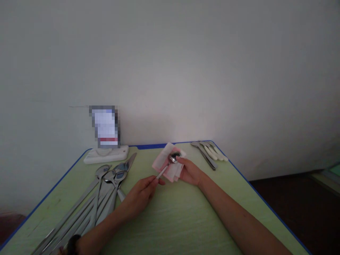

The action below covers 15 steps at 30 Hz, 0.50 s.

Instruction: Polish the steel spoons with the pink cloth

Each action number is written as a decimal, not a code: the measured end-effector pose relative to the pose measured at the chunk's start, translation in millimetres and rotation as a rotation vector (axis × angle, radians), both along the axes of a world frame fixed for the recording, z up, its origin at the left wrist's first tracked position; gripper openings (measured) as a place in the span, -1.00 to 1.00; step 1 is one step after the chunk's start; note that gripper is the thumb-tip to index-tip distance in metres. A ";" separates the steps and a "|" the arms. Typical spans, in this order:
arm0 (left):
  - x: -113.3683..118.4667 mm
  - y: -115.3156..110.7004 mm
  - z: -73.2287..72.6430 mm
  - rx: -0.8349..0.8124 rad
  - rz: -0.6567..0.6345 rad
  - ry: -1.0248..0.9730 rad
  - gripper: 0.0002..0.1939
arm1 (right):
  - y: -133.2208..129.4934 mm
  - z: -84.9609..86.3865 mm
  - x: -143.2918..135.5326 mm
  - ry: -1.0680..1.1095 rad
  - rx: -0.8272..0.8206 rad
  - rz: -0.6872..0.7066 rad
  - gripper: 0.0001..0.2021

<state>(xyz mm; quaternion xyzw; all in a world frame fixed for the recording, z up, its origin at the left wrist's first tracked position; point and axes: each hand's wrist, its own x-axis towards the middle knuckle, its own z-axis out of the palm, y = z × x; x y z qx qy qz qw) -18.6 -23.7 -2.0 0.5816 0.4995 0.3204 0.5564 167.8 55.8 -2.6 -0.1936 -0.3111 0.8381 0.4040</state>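
Observation:
My left hand (145, 191) pinches the handle of a metal spoon (162, 172) near the middle of the table. The spoon's bowl lies over a pink and white cloth (162, 158). My right hand (189, 171) holds the cloth from the right, its thumb touching the bowl's edge and its other fingers hidden behind the cloth. To the left of my left hand, long metal cutlery (102, 198) lies in an overlapping pile with spoon bowls and a knife blade at the far end.
At the back right lie metal and white-handled utensils (209, 151). A blurred-out screen (107, 127) stands at the back left on a white base (106, 155). The green table (170, 226) has a blue edge and meets a plain wall (170, 71).

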 end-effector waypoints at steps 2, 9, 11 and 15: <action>0.9 -0.5 -0.4 -0.013 0.016 -0.025 -0.51 | 0.3 -0.3 -1.9 -0.017 -0.032 -0.009 -0.85; 0.3 0.8 0.1 -0.001 0.006 -0.011 -0.53 | 5.3 8.4 -0.7 0.056 -0.033 -0.134 -0.60; 0.1 0.7 1.5 -0.005 -0.010 0.004 -0.54 | 4.9 7.6 -0.2 0.032 -0.039 -0.100 -0.59; 0.6 -0.2 2.8 0.010 -0.019 0.011 -0.54 | 1.9 4.9 -1.2 -0.043 -0.094 -0.010 -0.61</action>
